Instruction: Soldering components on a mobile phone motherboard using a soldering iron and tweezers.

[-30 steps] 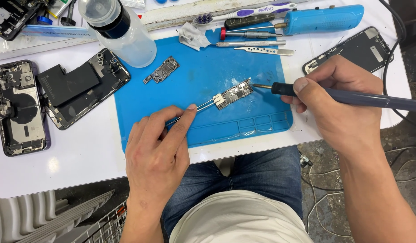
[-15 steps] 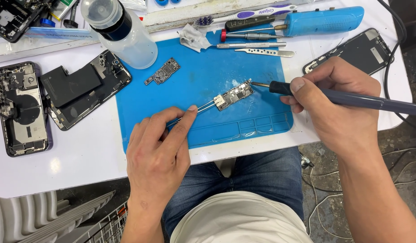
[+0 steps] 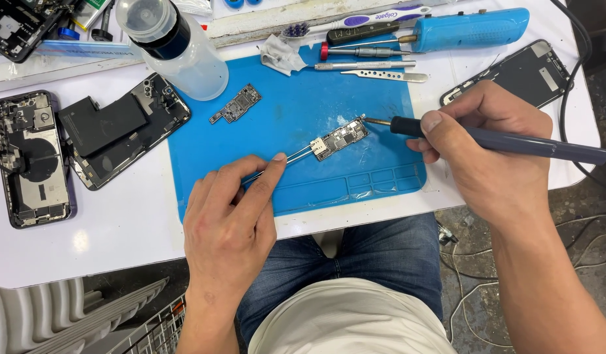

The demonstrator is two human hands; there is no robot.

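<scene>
Mid-frame on blue silicone mat, left hand pinches silver tweezers steadying small green circuit board while right hand grips dark soldering iron, tip at board's edge.

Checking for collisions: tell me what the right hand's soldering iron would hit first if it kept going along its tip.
The right hand points the soldering iron leftward; its tip already sits at the board on the blue mat, so the board comes first, though actual contact is unclear.

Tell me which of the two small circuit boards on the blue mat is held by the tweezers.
The circuit board near the mat's middle: tweezers grip its left end. The other board lies untouched toward the clear bottle.
</scene>
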